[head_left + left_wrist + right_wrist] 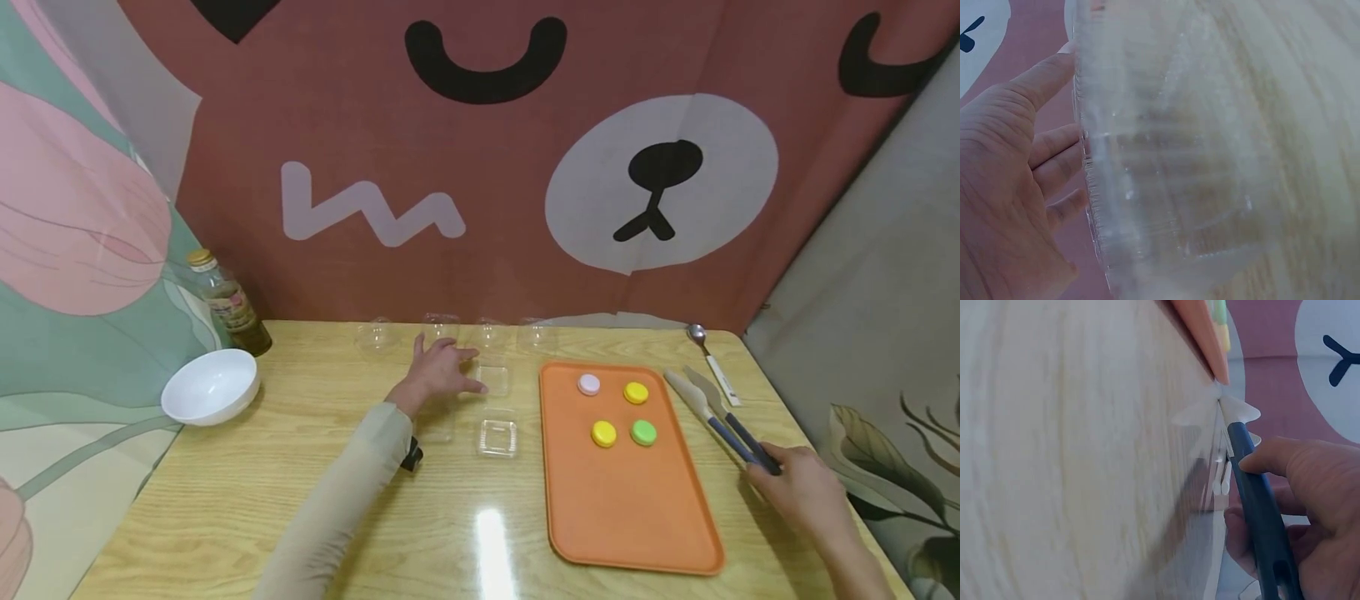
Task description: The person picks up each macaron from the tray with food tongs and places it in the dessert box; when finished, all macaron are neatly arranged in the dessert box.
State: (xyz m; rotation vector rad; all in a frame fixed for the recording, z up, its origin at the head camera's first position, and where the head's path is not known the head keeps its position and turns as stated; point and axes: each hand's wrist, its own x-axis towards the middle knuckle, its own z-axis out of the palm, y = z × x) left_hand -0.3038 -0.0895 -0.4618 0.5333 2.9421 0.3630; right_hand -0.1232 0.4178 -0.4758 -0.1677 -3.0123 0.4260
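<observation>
My left hand [441,368] reaches over the clear plastic boxes with its fingers spread. Its thumb is right at the edge of one clear box [492,380]. In the left wrist view, a clear plastic box [1172,187] fills much of the picture, overlapping my fingertips. Nearer me stands another clear box [498,437], and one more lies partly hidden under my left wrist. My right hand [806,492] grips the dark blue handles of a pair of tongs [720,425], their pale tips by the tray's right edge. The right wrist view shows the tongs [1257,500] between thumb and fingers.
An orange tray [630,508] carries a pink macaron [588,384], two yellow ones and a green macaron [643,432]. A spoon [712,363] lies at the back right. To the left are a white bowl [212,387] and a bottle [231,304]. Clear lids [536,335] line the back edge.
</observation>
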